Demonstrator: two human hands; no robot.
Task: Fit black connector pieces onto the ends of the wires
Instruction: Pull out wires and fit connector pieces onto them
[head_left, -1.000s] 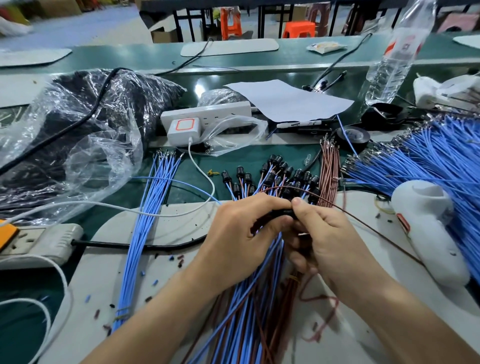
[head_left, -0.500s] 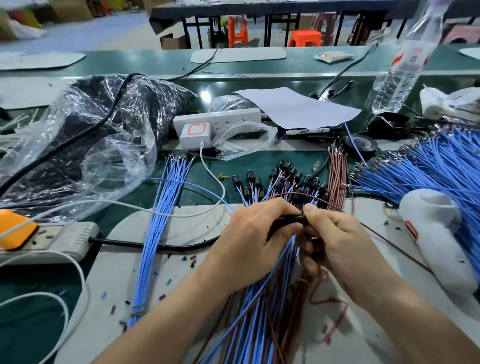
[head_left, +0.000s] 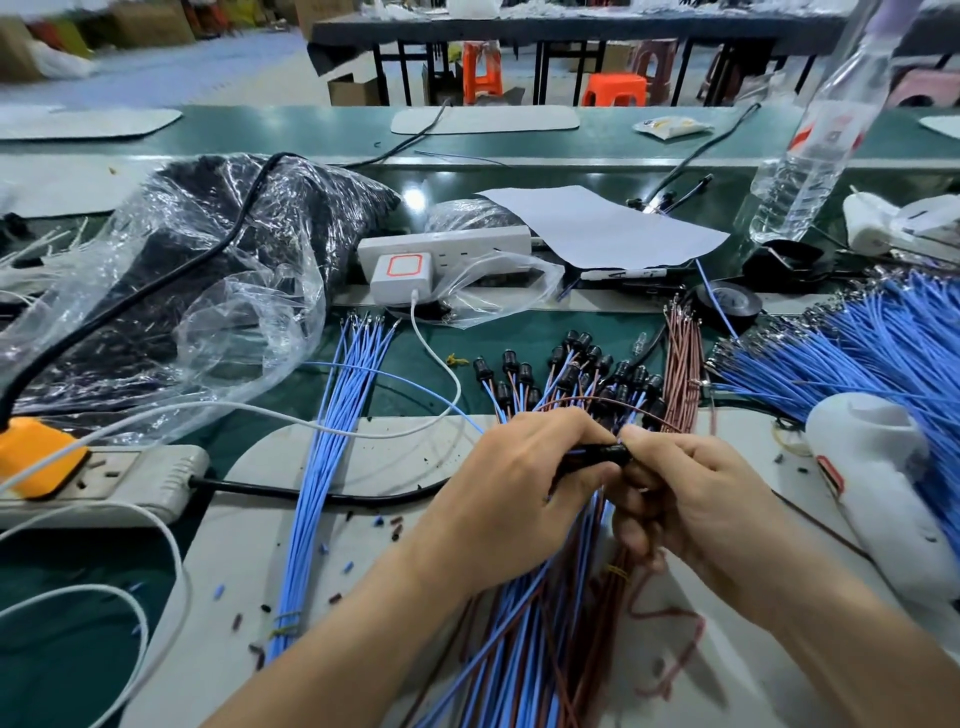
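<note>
A black connector piece (head_left: 597, 453) is pinched between both hands, raised just above the near-centre bundle of blue and brown wires (head_left: 524, 639) that lies on the table's pale mat (head_left: 405, 452). It is gripped by the left hand (head_left: 511, 499), whose fingers are curled round its body, apparently to keep it steady. Its right end is nipped by the thumb and forefinger of the right hand (head_left: 691, 499), seemingly so that a wire end can be pushed home. The join itself is hidden by the fingertips.

A thin brown wire (head_left: 587, 400) is seen arcing just beyond the pinch. Farther off, finished wires capped with connectors (head_left: 571, 364) are fanned out, presumably to be kept apart from unfitted stock. Loose brown wires (head_left: 683, 358) are laid to their right, a blue bundle (head_left: 340, 415) to the left and a blue heap (head_left: 857, 353) at the far right. A plastic bag of dark parts (head_left: 171, 270) is kept within reach at the far left.
</note>
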